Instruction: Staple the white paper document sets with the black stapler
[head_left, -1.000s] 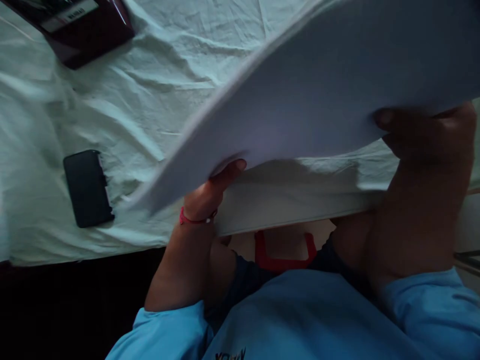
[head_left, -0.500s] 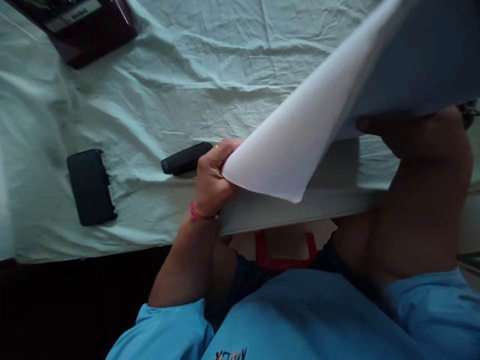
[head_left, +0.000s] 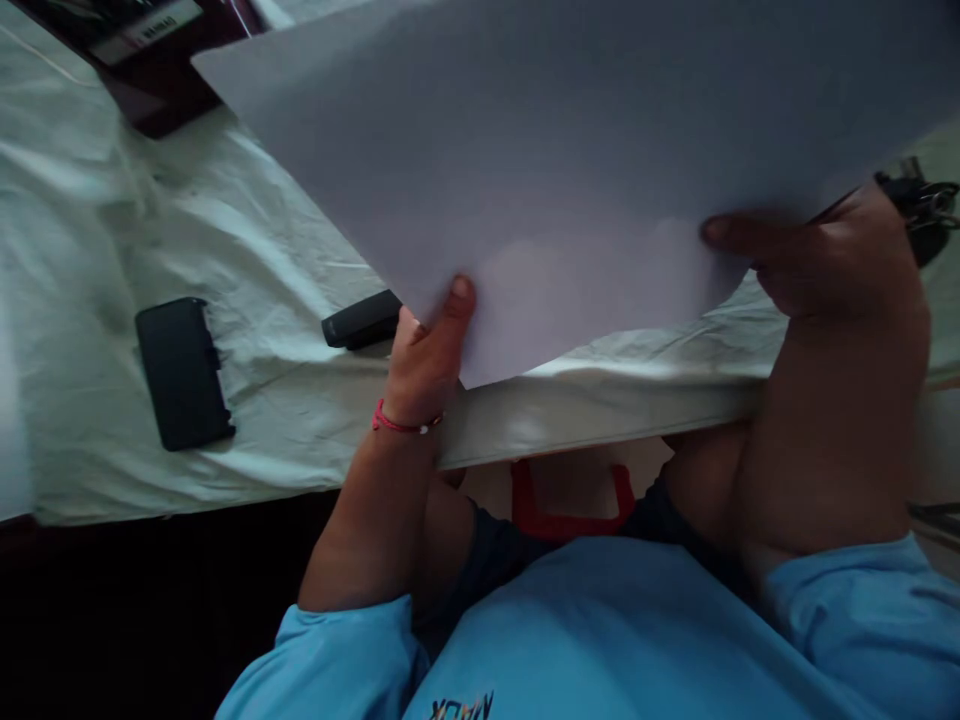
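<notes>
A large white sheet of paper (head_left: 570,170) is held up above the table and fills most of the upper view. My left hand (head_left: 424,355), with a red band at the wrist, pinches its lower left edge with the thumb on top. My right hand (head_left: 825,260) grips its right lower edge, thumb across the sheet. A black stapler-like object (head_left: 360,320) lies on the cloth just left of my left hand, partly hidden by the paper.
A pale green wrinkled cloth (head_left: 247,250) covers the table. A black phone (head_left: 184,372) lies at the left. A dark red box (head_left: 161,75) sits at the far left corner. Black binder clips (head_left: 919,205) show at the right edge. A red-framed thing (head_left: 570,500) stands under the table.
The sheet, curled up to the right half a second ago, is spread flat across the view. My left hand moved from the sheet's corner to pinching its lower edge.
</notes>
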